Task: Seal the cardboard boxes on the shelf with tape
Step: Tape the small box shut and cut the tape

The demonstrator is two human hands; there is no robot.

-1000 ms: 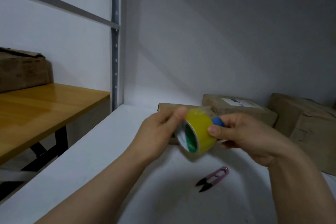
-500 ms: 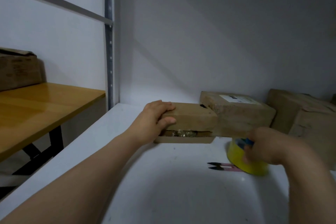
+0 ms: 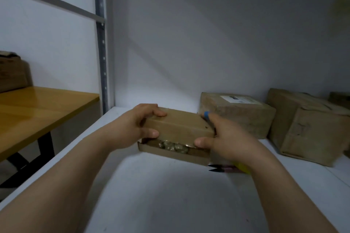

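Note:
A flat brown cardboard box [image 3: 180, 126] lies on the white shelf [image 3: 161, 195], its lid slightly raised over crumpled contents at the front gap. My left hand [image 3: 136, 128] grips the box's left end, fingers on top and thumb on the front. My right hand [image 3: 225, 136] grips the right end, thumb on the front edge; one fingertip wears a blue cover. The yellow tape roll [image 3: 243, 167] rests on the shelf, mostly hidden under my right wrist. Small pink-handled snips [image 3: 220, 168] lie beside it.
Two more cardboard boxes stand at the back: one with a white label [image 3: 238, 113], a larger one [image 3: 310, 126] at the right. A metal shelf upright [image 3: 101, 43] rises at the left. Beyond it stands a wooden table [image 3: 37, 108] with a box [image 3: 11, 73].
My right hand set the tape roll down on the shelf and moved up to grip the flat box's right end. My left hand stayed on the box's left end.

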